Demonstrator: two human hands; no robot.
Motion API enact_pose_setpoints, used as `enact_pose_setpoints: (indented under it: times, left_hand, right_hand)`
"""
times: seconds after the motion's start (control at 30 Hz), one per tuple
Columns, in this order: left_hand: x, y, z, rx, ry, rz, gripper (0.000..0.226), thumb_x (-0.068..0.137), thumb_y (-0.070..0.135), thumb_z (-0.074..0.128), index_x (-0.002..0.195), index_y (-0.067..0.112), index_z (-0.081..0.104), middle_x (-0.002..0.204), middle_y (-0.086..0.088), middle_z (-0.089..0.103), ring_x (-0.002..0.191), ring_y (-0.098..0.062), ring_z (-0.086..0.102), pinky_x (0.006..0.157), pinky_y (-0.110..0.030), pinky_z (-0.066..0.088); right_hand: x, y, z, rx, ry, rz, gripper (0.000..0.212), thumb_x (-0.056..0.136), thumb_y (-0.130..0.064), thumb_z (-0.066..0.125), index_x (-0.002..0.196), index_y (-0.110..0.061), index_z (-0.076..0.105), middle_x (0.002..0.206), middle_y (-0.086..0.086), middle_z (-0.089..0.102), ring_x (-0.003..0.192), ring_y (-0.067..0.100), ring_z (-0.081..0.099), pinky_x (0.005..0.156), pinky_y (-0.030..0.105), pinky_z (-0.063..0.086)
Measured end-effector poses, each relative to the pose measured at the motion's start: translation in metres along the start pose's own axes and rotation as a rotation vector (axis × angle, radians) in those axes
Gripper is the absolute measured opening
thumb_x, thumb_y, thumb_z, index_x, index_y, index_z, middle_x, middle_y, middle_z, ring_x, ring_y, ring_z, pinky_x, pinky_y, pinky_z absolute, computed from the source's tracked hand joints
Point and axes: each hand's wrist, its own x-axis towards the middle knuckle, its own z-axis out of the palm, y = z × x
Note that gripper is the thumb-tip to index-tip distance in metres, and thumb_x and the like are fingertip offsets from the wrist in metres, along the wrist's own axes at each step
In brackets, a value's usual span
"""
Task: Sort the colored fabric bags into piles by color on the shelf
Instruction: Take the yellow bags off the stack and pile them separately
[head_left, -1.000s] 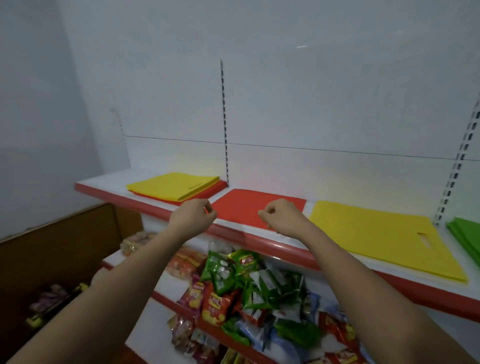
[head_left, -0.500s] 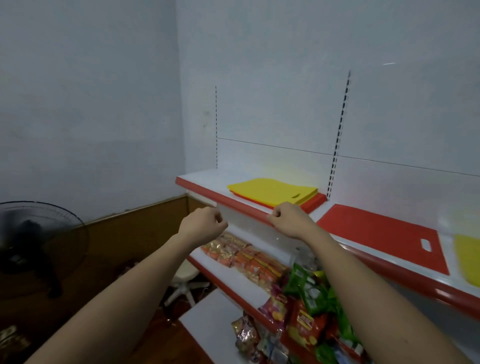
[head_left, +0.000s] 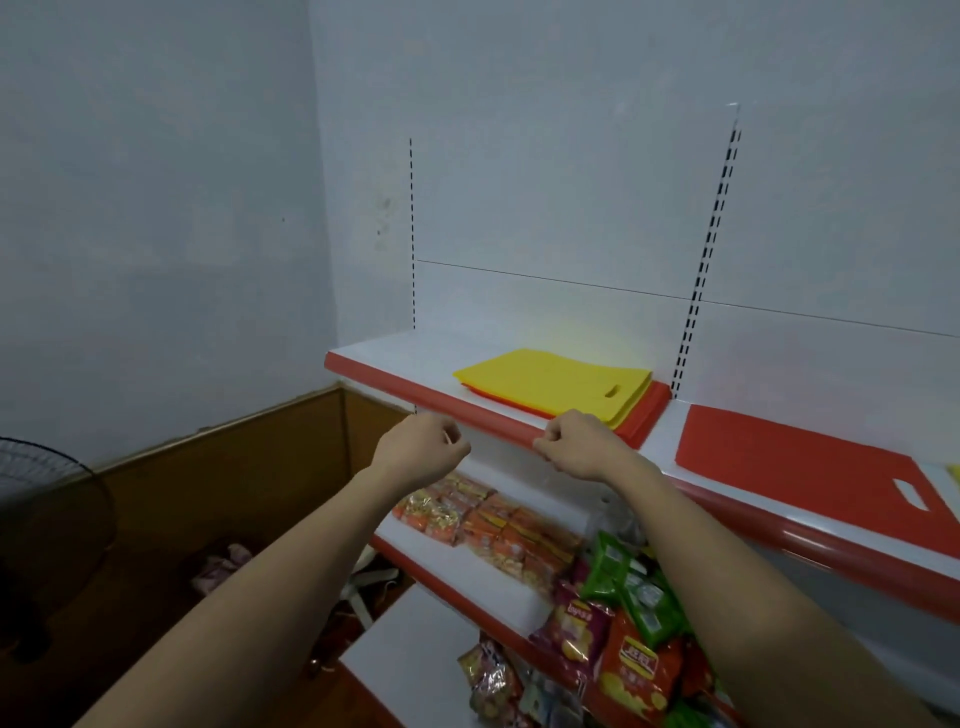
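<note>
A mixed stack lies on the white shelf (head_left: 410, 353) with a red front edge: yellow fabric bags (head_left: 550, 380) on top, red bags (head_left: 647, 418) showing beneath at the right. A single red bag (head_left: 779, 462) lies flat to the right of the stack, and a sliver of another yellow bag (head_left: 955, 474) shows at the frame's right edge. My left hand (head_left: 423, 449) hovers in front of the shelf edge with its fingers curled and holding nothing. My right hand (head_left: 579, 441) is likewise curled and empty, right at the shelf's red edge below the stack.
Lower shelves hold several snack packets (head_left: 493, 525) and crisp bags (head_left: 623, 623). A black fan (head_left: 41, 519) stands at the left by a brown wood panel (head_left: 223, 467). Slotted uprights (head_left: 706, 260) run up the white back wall.
The view has swung left along the shelf, so the mixed yellow-and-red stack is now ahead of my hands. Both hands stay curled and empty, now close to the shelf edge.
</note>
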Motion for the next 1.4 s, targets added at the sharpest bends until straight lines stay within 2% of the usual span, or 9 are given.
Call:
enact_pose_setpoints:
  times: [0.13,0.23,0.37,0.53,0.73,0.9,1.0,1.3,1.4]
  left_hand:
    - [0.044,-0.006,0.011,-0.028,-0.035,0.004,0.025,0.095,0.040,0.053,0.093,0.019,0.067,0.084,0.001,0.069,0.076,-0.014,0.064,0.062,-0.029,0.050]
    - [0.081,-0.015,0.010,-0.058,-0.031,0.002,0.025,0.095,0.039,0.054,0.095,0.019,0.068,0.083,0.003,0.065,0.077,-0.015,0.062,0.062,-0.028,0.045]
    - [0.134,-0.025,0.004,-0.163,0.022,-0.004,0.020,0.092,0.036,0.058,0.094,0.020,0.069,0.094,0.001,0.068,0.084,-0.019,0.062,0.075,-0.034,0.052]
    - [0.188,-0.041,0.017,-0.227,0.022,-0.038,0.012,0.090,0.031,0.058,0.093,0.024,0.068,0.098,0.001,0.068,0.085,-0.019,0.061,0.075,-0.033,0.050]
    - [0.248,-0.064,0.047,-0.292,0.038,-0.093,0.042,0.090,0.032,0.061,0.129,0.015,0.058,0.126,-0.009,0.060,0.115,-0.028,0.055,0.089,-0.035,0.045]
    - [0.289,-0.065,0.078,-0.311,-0.133,-0.066,0.055,0.092,0.034,0.060,0.138,0.003,0.052,0.138,-0.018,0.054,0.128,-0.035,0.049,0.101,-0.036,0.040]
    - [0.292,-0.065,0.095,-0.305,-0.107,0.033,0.054,0.089,0.040,0.059,0.127,0.002,0.061,0.123,-0.020,0.064,0.118,-0.037,0.056,0.090,-0.036,0.044]
    - [0.296,-0.075,0.116,-0.308,-0.032,0.083,0.063,0.086,0.055,0.062,0.137,0.018,0.054,0.131,-0.010,0.058,0.120,-0.032,0.052,0.095,-0.044,0.047]
    - [0.296,-0.072,0.114,-0.260,-0.042,0.091,0.064,0.084,0.059,0.062,0.134,0.020,0.055,0.131,-0.010,0.053,0.123,-0.032,0.047,0.097,-0.043,0.043]
  right_hand:
    - [0.037,0.006,-0.004,0.004,0.062,0.057,0.032,0.091,-0.028,0.057,0.065,-0.010,0.057,0.066,0.017,0.058,0.063,0.026,0.053,0.058,0.034,0.039]
    - [0.062,0.011,-0.009,0.052,0.127,0.085,0.026,0.090,-0.026,0.058,0.077,-0.004,0.065,0.077,0.014,0.069,0.075,0.029,0.062,0.070,0.035,0.049]
    - [0.080,0.027,-0.010,0.080,0.329,0.117,0.013,0.092,-0.023,0.053,0.086,-0.015,0.060,0.075,0.004,0.061,0.075,0.028,0.059,0.070,0.035,0.045]
    - [0.097,0.061,-0.008,0.140,0.598,0.280,0.004,0.091,-0.013,0.052,0.092,-0.014,0.056,0.084,0.010,0.062,0.073,0.030,0.058,0.060,0.036,0.042]
    - [0.113,0.087,0.010,0.124,0.765,0.531,0.023,0.087,-0.006,0.057,0.109,-0.002,0.057,0.115,0.022,0.051,0.107,0.039,0.047,0.088,0.039,0.038]
    - [0.120,0.094,0.020,0.205,0.852,0.622,0.017,0.089,-0.011,0.057,0.106,-0.006,0.055,0.111,0.017,0.055,0.094,0.030,0.051,0.075,0.032,0.037]
    - [0.118,0.096,0.025,0.194,0.903,0.644,0.011,0.091,-0.013,0.057,0.101,-0.010,0.055,0.104,0.010,0.055,0.086,0.021,0.047,0.070,0.029,0.032]
    - [0.117,0.109,0.034,0.075,1.046,0.601,0.013,0.088,-0.010,0.061,0.100,-0.011,0.066,0.099,0.008,0.056,0.085,0.024,0.051,0.071,0.031,0.036]
    - [0.115,0.114,0.037,0.060,1.086,0.618,0.017,0.091,-0.006,0.054,0.098,-0.013,0.068,0.089,0.008,0.062,0.069,0.026,0.050,0.064,0.032,0.036]
